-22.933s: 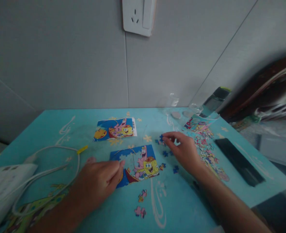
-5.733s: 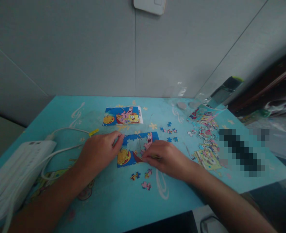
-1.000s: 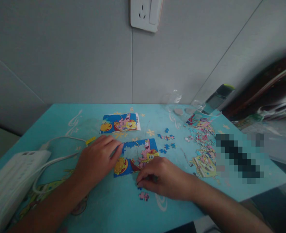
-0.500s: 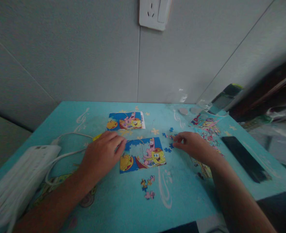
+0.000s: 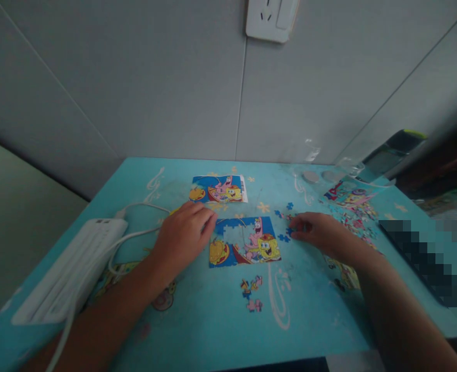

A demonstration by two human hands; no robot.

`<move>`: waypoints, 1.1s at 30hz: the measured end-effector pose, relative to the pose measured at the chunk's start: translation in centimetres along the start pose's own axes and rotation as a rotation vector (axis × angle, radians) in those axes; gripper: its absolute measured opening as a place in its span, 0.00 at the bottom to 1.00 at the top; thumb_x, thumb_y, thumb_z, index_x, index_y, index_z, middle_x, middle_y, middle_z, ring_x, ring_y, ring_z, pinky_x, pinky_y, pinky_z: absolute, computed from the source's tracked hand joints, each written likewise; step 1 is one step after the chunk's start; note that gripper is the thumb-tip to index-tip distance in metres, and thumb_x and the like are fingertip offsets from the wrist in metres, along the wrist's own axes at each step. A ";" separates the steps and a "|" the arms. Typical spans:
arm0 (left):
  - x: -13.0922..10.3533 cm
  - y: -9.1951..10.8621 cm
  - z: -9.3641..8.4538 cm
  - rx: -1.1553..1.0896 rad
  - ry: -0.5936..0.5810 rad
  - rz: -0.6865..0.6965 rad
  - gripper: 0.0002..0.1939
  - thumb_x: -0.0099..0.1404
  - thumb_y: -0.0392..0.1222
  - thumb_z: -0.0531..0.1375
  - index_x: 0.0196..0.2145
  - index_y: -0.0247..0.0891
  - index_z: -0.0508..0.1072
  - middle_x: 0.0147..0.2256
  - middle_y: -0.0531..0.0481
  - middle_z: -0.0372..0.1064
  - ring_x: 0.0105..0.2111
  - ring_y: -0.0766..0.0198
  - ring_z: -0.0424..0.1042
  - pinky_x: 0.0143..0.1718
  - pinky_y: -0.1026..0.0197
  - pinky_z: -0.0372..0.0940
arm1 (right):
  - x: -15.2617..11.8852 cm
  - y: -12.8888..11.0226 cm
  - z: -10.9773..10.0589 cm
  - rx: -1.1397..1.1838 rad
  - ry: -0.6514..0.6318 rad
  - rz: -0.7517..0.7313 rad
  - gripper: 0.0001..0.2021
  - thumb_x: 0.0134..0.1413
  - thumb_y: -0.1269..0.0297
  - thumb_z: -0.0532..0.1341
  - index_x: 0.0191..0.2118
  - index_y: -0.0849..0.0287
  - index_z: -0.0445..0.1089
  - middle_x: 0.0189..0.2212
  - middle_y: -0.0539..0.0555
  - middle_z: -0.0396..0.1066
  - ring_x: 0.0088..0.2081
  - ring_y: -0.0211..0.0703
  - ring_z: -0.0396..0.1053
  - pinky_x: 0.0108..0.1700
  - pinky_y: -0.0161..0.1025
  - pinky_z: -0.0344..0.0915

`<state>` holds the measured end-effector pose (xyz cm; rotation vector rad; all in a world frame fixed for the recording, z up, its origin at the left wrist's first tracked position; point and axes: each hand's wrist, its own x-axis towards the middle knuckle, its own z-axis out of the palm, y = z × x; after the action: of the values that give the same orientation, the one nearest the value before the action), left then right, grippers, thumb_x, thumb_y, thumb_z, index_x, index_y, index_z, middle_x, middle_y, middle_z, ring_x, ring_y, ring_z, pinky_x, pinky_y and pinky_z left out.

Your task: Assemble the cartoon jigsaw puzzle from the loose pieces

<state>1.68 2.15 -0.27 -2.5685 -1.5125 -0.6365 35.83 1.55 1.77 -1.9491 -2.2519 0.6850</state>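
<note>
A partly assembled jigsaw puzzle lies flat, with a gap in its upper middle where the table shows. My left hand rests at its left edge, thumb a little apart from loosely bent fingers, with nothing visible in it. To the puzzle's right, my right hand is low over loose blue pieces, thumb and forefinger pinched on a blue puzzle piece, which the fingertips partly hide. Other blue pieces lie beside those fingertips. Several pink and yellow pieces sit nearer me, below the puzzle.
Behind the puzzle lies a picture card with the same scene. A white power strip with cables is at left. At right are a heap of loose pieces, another picture sheet and a dark flat object, partly pixelated.
The view has shifted, so the table sits further right in the picture. My right fingertips stay among the blue pieces, and my left hand stays by the puzzle's left edge.
</note>
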 end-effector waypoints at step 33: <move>0.0 -0.5 0.5 -0.005 -0.117 0.145 0.09 0.71 0.39 0.57 0.42 0.40 0.78 0.40 0.46 0.70 0.44 0.54 0.67 0.46 0.51 0.62 | -0.2 -2.8 1.6 0.773 -0.098 -0.144 0.13 0.55 0.53 0.67 0.38 0.58 0.76 0.34 0.51 0.75 0.36 0.40 0.70 0.42 0.40 0.67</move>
<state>1.34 2.51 -0.77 -2.7307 -1.3403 -0.4821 32.71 0.71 1.51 -1.3803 -1.7383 1.3848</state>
